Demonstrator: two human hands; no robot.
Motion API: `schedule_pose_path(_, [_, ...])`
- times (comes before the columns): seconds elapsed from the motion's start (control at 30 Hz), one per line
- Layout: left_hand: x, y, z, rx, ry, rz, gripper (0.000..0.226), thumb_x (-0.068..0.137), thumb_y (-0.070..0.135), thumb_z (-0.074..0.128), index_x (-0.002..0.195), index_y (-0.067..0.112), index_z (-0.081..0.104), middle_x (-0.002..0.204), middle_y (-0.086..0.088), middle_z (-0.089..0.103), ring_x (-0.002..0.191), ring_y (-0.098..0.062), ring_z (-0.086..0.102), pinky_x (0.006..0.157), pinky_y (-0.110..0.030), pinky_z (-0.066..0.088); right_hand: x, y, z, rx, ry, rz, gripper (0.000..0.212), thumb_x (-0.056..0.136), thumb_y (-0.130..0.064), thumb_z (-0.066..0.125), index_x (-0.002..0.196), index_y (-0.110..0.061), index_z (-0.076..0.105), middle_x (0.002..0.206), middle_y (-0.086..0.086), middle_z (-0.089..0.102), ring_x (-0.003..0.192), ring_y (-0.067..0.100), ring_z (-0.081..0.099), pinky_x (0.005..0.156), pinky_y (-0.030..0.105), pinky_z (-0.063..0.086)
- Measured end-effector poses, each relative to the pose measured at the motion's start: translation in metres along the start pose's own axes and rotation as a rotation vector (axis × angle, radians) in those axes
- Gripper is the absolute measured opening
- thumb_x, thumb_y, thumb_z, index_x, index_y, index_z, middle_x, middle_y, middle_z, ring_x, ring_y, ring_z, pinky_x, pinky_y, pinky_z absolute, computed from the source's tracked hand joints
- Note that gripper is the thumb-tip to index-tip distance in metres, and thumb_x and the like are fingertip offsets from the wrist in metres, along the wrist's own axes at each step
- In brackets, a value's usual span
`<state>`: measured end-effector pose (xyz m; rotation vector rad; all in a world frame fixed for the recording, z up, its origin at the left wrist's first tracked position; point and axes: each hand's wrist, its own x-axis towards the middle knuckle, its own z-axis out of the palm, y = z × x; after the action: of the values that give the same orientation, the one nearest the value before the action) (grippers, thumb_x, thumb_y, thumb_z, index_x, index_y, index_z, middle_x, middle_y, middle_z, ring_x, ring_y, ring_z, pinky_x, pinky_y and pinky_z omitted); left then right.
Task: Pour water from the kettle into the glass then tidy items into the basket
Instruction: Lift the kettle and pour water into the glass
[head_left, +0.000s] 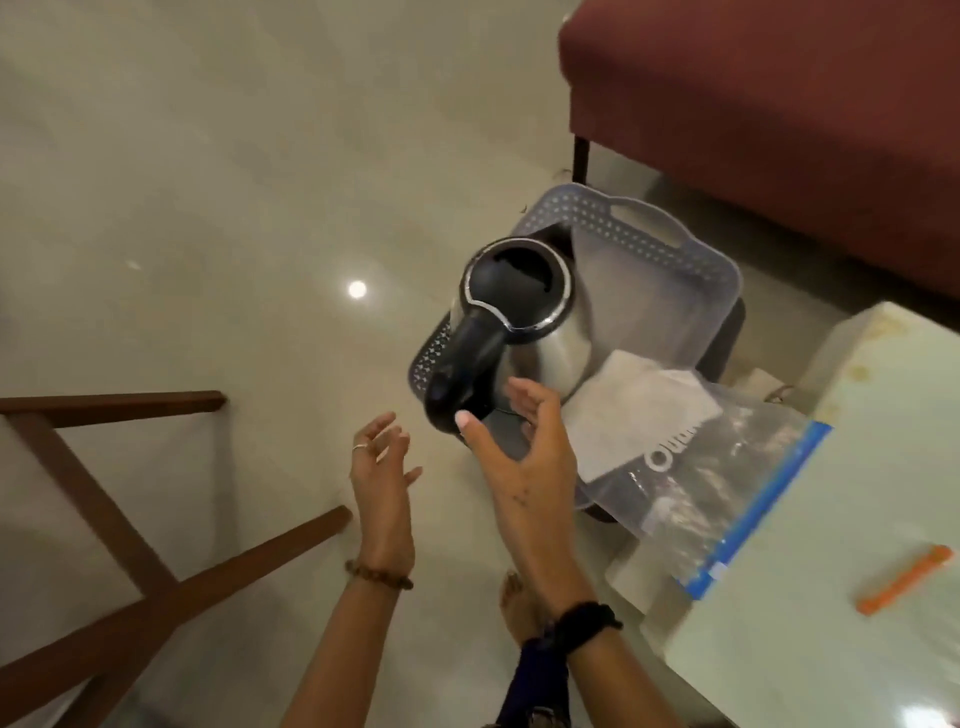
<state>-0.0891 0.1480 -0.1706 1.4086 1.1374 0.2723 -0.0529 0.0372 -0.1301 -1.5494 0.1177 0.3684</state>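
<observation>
A view from above, looking down at a pale, glossy floor (208, 182). A steel kettle (524, 317) with a black lid and black handle stands in a grey perforated basket (644, 244) on the floor, at the basket's near left side, its handle pointing toward the person. The lid is closed.

The right hand (524, 467) hovers just by the handle, its fingers (524, 400) spread and relaxed, holding nothing; the thumb lies right at the handle's lower end, and whether it touches cannot be told. A dark band circles that wrist. The left hand (382, 478) floats to the left, apart from the kettle, fingers loosely open and empty, with a ring on one finger and a bead bracelet at the wrist.

A clear plastic bag (696, 467) with a blue zip strip rests partly over the basket's near edge and partly on a pale tabletop (831, 649) at the right. An orange strip (904, 579) lies on the tabletop. A dark red sofa (779, 114) stands beyond the basket. Wooden chair legs (104, 509) show at the left. A bare foot (517, 603) is on the floor below the hands.
</observation>
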Motion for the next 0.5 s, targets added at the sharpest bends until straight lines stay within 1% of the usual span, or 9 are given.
schedule_pose_path(0.1, [0.044, -0.007, 0.006, 0.131, -0.201, 0.01, 0.039, 0.094, 0.022, 0.05, 0.13, 0.032, 0.038, 0.136, -0.008, 0.045, 0.122, -0.024, 0.046, 0.094, -0.036, 0.047, 0.021, 0.018, 0.034, -0.037, -0.061, 0.066, 0.035, 0.074, -0.047, 0.07, 0.103, -0.045, 0.05, 0.11, -0.024, 0.058, 0.098, -0.023, 0.048, 0.078, -0.005, 0.037])
schedule_pose_path(0.17, [0.064, -0.01, 0.017, 0.196, -0.306, 0.059, 0.047, 0.092, 0.025, 0.053, 0.134, 0.028, 0.032, 0.127, -0.012, 0.054, 0.112, -0.026, 0.055, 0.078, -0.02, 0.053, 0.031, 0.027, 0.053, -0.005, -0.026, 0.107, 0.043, 0.073, -0.046, 0.073, 0.111, -0.03, 0.06, 0.112, -0.011, 0.066, 0.099, -0.009, 0.059, 0.087, 0.009, 0.046])
schedule_pose_path(0.2, [0.069, -0.012, 0.023, 0.189, -0.335, 0.067, 0.051, 0.089, 0.032, 0.055, 0.134, 0.025, 0.032, 0.121, -0.011, 0.058, 0.108, -0.027, 0.059, 0.072, -0.018, 0.054, 0.035, 0.03, 0.061, 0.035, 0.024, 0.117, 0.047, 0.072, -0.042, 0.074, 0.112, -0.019, 0.062, 0.109, -0.004, 0.07, 0.095, -0.003, 0.064, 0.085, 0.014, 0.051])
schedule_pose_path(0.27, [0.073, -0.017, 0.027, 0.163, -0.353, 0.082, 0.07, 0.075, 0.059, 0.058, 0.133, 0.026, 0.037, 0.116, -0.004, 0.063, 0.105, -0.024, 0.062, 0.078, -0.03, 0.055, 0.039, 0.033, 0.077, 0.142, 0.155, 0.112, 0.046, 0.074, -0.033, 0.076, 0.11, -0.007, 0.064, 0.099, -0.001, 0.073, 0.086, -0.003, 0.067, 0.075, 0.011, 0.053])
schedule_pose_path(0.3, [0.074, -0.021, 0.028, 0.165, -0.347, 0.095, 0.071, 0.072, 0.061, 0.058, 0.132, 0.028, 0.038, 0.113, 0.006, 0.064, 0.104, -0.019, 0.063, 0.081, -0.034, 0.055, 0.041, 0.034, 0.082, 0.183, 0.215, 0.104, 0.043, 0.075, -0.029, 0.075, 0.109, -0.005, 0.065, 0.095, -0.003, 0.073, 0.084, -0.004, 0.067, 0.073, 0.009, 0.053])
schedule_pose_path(0.33, [0.074, -0.026, 0.028, 0.187, -0.337, 0.114, 0.062, 0.078, 0.052, 0.06, 0.132, 0.029, 0.039, 0.11, 0.021, 0.063, 0.102, -0.009, 0.063, 0.081, -0.03, 0.056, 0.043, 0.034, 0.087, 0.217, 0.269, 0.089, 0.04, 0.077, -0.028, 0.074, 0.108, -0.004, 0.066, 0.093, -0.004, 0.073, 0.083, -0.004, 0.067, 0.072, 0.01, 0.053])
schedule_pose_path(0.4, [0.076, -0.036, 0.028, 0.268, -0.319, 0.181, 0.051, 0.089, 0.024, 0.059, 0.135, 0.025, 0.037, 0.103, 0.047, 0.051, 0.099, 0.015, 0.056, 0.076, -0.005, 0.048, 0.048, 0.03, 0.092, 0.256, 0.368, 0.032, 0.04, 0.076, -0.031, 0.07, 0.101, -0.001, 0.067, 0.087, 0.0, 0.073, 0.078, -0.001, 0.067, 0.07, 0.014, 0.055])
schedule_pose_path(0.43, [0.077, -0.036, 0.028, 0.289, -0.313, 0.187, 0.049, 0.091, 0.019, 0.056, 0.136, 0.023, 0.037, 0.104, 0.048, 0.049, 0.1, 0.016, 0.053, 0.075, 0.0, 0.043, 0.052, 0.026, 0.092, 0.24, 0.401, -0.01, 0.039, 0.074, -0.034, 0.068, 0.094, 0.0, 0.068, 0.08, -0.003, 0.073, 0.071, 0.0, 0.066, 0.066, 0.014, 0.055])
schedule_pose_path(0.5, [0.077, -0.032, 0.027, 0.24, -0.323, 0.123, 0.048, 0.092, 0.016, 0.052, 0.137, 0.022, 0.036, 0.117, 0.023, 0.056, 0.103, -0.001, 0.058, 0.083, -0.011, 0.048, 0.061, 0.014, 0.087, 0.193, 0.418, -0.119, 0.023, 0.071, -0.036, 0.062, 0.072, -0.014, 0.066, 0.058, -0.018, 0.065, 0.054, -0.003, 0.061, 0.055, 0.012, 0.05])
